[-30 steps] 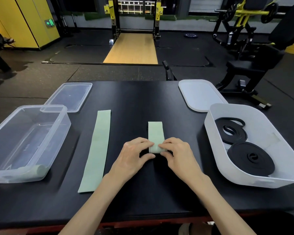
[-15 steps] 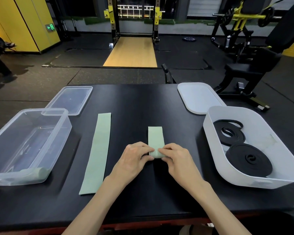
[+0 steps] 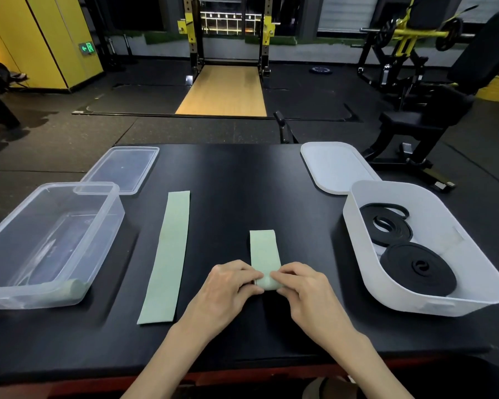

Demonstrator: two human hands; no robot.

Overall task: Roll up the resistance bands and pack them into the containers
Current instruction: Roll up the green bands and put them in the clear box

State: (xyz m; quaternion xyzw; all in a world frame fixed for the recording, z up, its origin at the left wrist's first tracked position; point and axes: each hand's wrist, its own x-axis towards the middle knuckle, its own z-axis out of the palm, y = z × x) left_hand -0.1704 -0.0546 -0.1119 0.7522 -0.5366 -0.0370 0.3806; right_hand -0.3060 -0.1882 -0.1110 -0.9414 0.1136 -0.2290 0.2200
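Now we pinch the part-rolled green band (image 3: 264, 251) on the tabletop (image 3: 242, 182) with left hand (image 3: 225, 292) and right hand (image 3: 306, 295). Our clear container (image 3: 110, 226) holds one green roll (image 3: 69, 289); the white container (image 3: 415, 306) holds two black coils (image 3: 418, 269).

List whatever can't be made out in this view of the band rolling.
1. Head view: left hand and right hand cover the rolled end of the green band; its turns can't be counted.
2. Head view: the green roll in the clear container is blurred by its cloudy wall.
3. Head view: the brownish object below the table is cut off by the bottom edge.
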